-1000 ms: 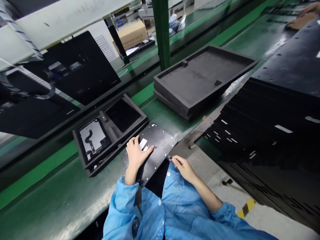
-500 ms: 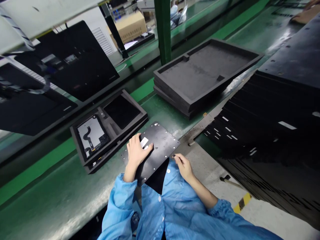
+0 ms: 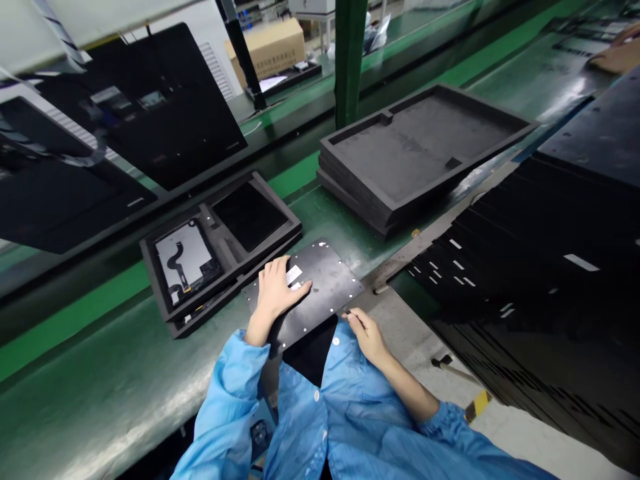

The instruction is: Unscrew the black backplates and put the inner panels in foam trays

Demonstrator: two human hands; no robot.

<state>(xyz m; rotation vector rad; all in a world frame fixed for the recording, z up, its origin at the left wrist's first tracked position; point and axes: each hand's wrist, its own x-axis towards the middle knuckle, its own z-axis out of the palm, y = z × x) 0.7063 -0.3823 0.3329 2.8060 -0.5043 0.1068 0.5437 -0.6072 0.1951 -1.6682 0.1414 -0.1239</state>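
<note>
A flat black panel (image 3: 325,283) with small holes along its edges and a white label (image 3: 293,274) lies at the bench edge, partly overhanging it. My left hand (image 3: 275,290) holds the panel from its far left side, with the thumb on the top face and the fingertips at the far edge. Just off the near right edge, my right hand (image 3: 367,333) is closed in a pinch. A tiny dark thing pokes out between thumb and forefinger, too small to name. Left of the panel sits a grey foam tray (image 3: 227,257) holding a display part with a ribbon cable (image 3: 180,260) and a dark glass panel (image 3: 250,215).
Stacked grey foam trays (image 3: 395,153) stand behind on the green bench (image 3: 110,373). On the right, many black panels (image 3: 525,267) are packed in a row. Large black screens (image 3: 165,100) lean at the back left. Another person's hand (image 3: 625,37) shows at far right.
The view has shifted slightly. My left hand stays on the panel, which has turned a little. My right hand keeps its pinch near the panel's edge.
</note>
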